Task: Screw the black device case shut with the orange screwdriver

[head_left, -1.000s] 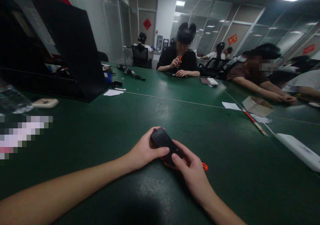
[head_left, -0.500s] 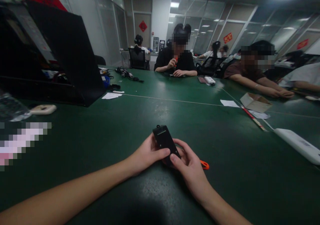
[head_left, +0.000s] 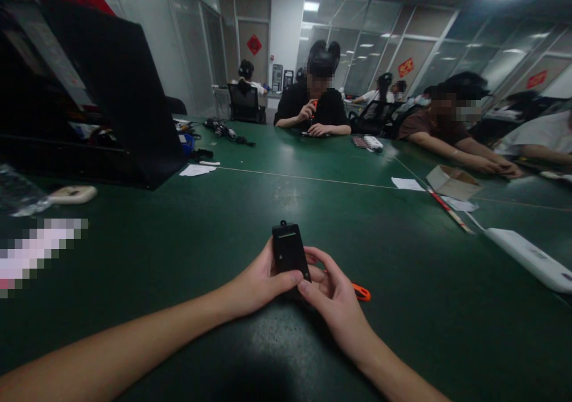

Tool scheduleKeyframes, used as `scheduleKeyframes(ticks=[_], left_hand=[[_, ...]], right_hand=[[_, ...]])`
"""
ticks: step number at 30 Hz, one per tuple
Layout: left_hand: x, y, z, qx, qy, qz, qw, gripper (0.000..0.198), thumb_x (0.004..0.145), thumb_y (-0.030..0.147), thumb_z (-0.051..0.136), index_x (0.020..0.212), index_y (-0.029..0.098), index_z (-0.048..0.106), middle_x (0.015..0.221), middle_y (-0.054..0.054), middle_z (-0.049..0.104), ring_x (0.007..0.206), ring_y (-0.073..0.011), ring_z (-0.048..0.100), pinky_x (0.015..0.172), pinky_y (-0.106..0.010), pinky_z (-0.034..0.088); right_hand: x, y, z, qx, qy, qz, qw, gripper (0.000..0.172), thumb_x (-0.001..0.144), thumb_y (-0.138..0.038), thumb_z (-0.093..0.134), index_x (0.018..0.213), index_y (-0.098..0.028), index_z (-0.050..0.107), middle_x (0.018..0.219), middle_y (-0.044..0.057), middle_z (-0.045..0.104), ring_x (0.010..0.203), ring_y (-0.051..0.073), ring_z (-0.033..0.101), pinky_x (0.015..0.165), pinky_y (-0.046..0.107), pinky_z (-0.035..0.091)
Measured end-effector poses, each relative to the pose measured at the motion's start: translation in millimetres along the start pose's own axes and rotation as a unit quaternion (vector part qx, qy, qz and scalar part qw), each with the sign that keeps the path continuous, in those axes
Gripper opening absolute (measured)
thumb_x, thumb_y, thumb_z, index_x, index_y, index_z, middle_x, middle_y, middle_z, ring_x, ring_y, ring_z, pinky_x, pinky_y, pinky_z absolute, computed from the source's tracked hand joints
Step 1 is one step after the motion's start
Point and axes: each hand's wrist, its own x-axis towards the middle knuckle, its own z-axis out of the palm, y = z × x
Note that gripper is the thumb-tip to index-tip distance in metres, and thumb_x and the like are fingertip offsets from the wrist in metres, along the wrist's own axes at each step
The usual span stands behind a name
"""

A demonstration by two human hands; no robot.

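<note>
A small black rectangular case point(head_left: 289, 250) with a loop at its top end and small screw holes is held up above the green table point(head_left: 201, 235). My left hand point(head_left: 263, 277) grips it from the left, thumb across its lower face and fingers behind. My right hand point(head_left: 333, 292) is at its lower right corner, thumb tip against the edge and fingers curled beside it. On the table behind my right hand lies an orange-handled tool point(head_left: 361, 292), mostly hidden, so its kind does not show.
A large open black box point(head_left: 102, 92) stands at the left, with a beige object point(head_left: 74, 195) before it. At the right are a cardboard box point(head_left: 453, 181), a white power strip point(head_left: 529, 256) and papers point(head_left: 407, 183). A person point(head_left: 313, 107) sits opposite, holding something orange.
The black case has turned slightly more upright in my hands. My right thumb has slid toward its lower edge. The whole view has shifted a little.
</note>
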Motion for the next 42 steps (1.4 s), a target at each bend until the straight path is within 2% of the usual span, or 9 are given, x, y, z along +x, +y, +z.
scheduleKeyframes(ticks=[9, 14, 15, 18, 21, 23, 27, 35, 42], left_hand=[[-2.8, 2.2, -0.3, -0.029, -0.066, -0.004, 0.997, 0.06, 0.086, 0.027, 0.073, 0.134, 0.022, 0.038, 0.128, -0.014, 0.062, 0.118, -0.0276, 0.063, 0.098, -0.042, 0.049], [0.0, 1.4, -2.4, -0.048, 0.006, 0.02, 0.999, 0.048, 0.086, 0.038, 0.072, 0.123, 0.017, 0.05, 0.113, -0.012, 0.067, 0.103, -0.0255, 0.066, 0.09, -0.039, 0.051], [1.1, 1.6, -2.7, -0.06, 0.032, 0.018, 0.998, 0.045, 0.085, 0.038, 0.072, 0.12, 0.016, 0.052, 0.111, -0.011, 0.068, 0.103, -0.0251, 0.066, 0.092, -0.039, 0.051], [5.8, 2.7, -4.2, -0.131, 0.087, -0.019, 0.987, 0.037, 0.085, 0.036, 0.073, 0.11, 0.016, 0.055, 0.102, -0.007, 0.067, 0.098, -0.0227, 0.068, 0.095, -0.039, 0.05], [10.6, 3.2, -7.2, -0.186, 0.119, -0.053, 0.974, 0.033, 0.083, 0.031, 0.075, 0.103, 0.015, 0.054, 0.095, -0.004, 0.065, 0.087, -0.0179, 0.069, 0.089, -0.035, 0.052], [12.2, 3.3, -8.8, -0.195, 0.122, -0.06, 0.971, 0.033, 0.081, 0.028, 0.077, 0.101, 0.015, 0.054, 0.094, -0.003, 0.064, 0.083, -0.016, 0.069, 0.084, -0.033, 0.052], [9.6, 4.7, -7.4, -0.161, 0.095, -0.055, 0.981, 0.038, 0.078, 0.029, 0.078, 0.103, 0.016, 0.052, 0.092, -0.003, 0.063, 0.077, -0.0163, 0.068, 0.078, -0.033, 0.052], [6.6, 7.1, -2.8, -0.122, 0.071, -0.007, 0.99, 0.031, 0.079, 0.022, 0.073, 0.097, 0.017, 0.048, 0.076, 0.004, 0.051, 0.057, -0.0057, 0.045, 0.055, -0.022, 0.032], [8.8, 8.4, -1.1, -0.144, 0.087, -0.017, 0.986, 0.032, 0.078, 0.022, 0.072, 0.096, 0.018, 0.046, 0.074, 0.005, 0.047, 0.057, -0.0057, 0.042, 0.056, -0.024, 0.03]], right_hand=[[0.7, 4.4, 0.1, -0.01, -0.012, -0.01, 1.0, 0.05, 0.089, -0.04, 0.069, 0.132, -0.028, 0.047, 0.125, 0.009, 0.068, 0.102, 0.021, 0.072, 0.09, 0.04, 0.057], [-4.4, -3.2, -11.9, -0.19, -0.047, -0.055, 0.979, 0.043, 0.1, -0.039, 0.051, 0.14, -0.023, 0.044, 0.082, 0.003, 0.074, 0.067, 0.017, 0.072, 0.065, 0.033, 0.059], [-5.6, -9.7, -17.9, -0.288, -0.057, -0.096, 0.951, 0.037, 0.099, -0.035, 0.051, 0.135, -0.023, 0.051, 0.083, 0.003, 0.074, 0.062, 0.016, 0.07, 0.062, 0.03, 0.058], [-6.7, -36.8, -38.4, -0.571, -0.059, -0.26, 0.777, 0.023, 0.098, -0.028, 0.05, 0.113, -0.02, 0.066, 0.086, 0.007, 0.074, 0.075, 0.02, 0.07, 0.07, 0.034, 0.056], [-2.8, -58.3, -55.4, -0.73, -0.041, -0.209, 0.649, 0.034, 0.091, -0.041, 0.062, 0.116, -0.018, 0.065, 0.105, 0.013, 0.07, 0.093, 0.03, 0.067, 0.078, 0.045, 0.056], [1.4, -62.2, -62.7, -0.763, -0.071, -0.149, 0.625, 0.027, 0.092, -0.04, 0.062, 0.108, -0.019, 0.068, 0.096, 0.011, 0.069, 0.086, 0.028, 0.067, 0.073, 0.043, 0.057], [7.0, -56.1, -68.5, -0.711, -0.069, -0.142, 0.686, 0.021, 0.099, -0.029, 0.051, 0.1, -0.019, 0.069, 0.088, 0.007, 0.067, 0.078, 0.02, 0.067, 0.07, 0.034, 0.057], [-6.5, -60.6, -46.0, -0.431, 0.214, -0.366, 0.797, 0.02, 0.084, -0.02, 0.074, 0.103, -0.023, 0.066, 0.09, 0.001, 0.071, 0.08, 0.016, 0.07, 0.073, 0.03, 0.059], [-16.8, -57.7, -33.8, -0.352, 0.236, -0.49, 0.762, 0.035, 0.08, -0.005, 0.073, 0.109, -0.023, 0.065, 0.095, 0.002, 0.074, 0.085, 0.017, 0.073, 0.075, 0.031, 0.063]])
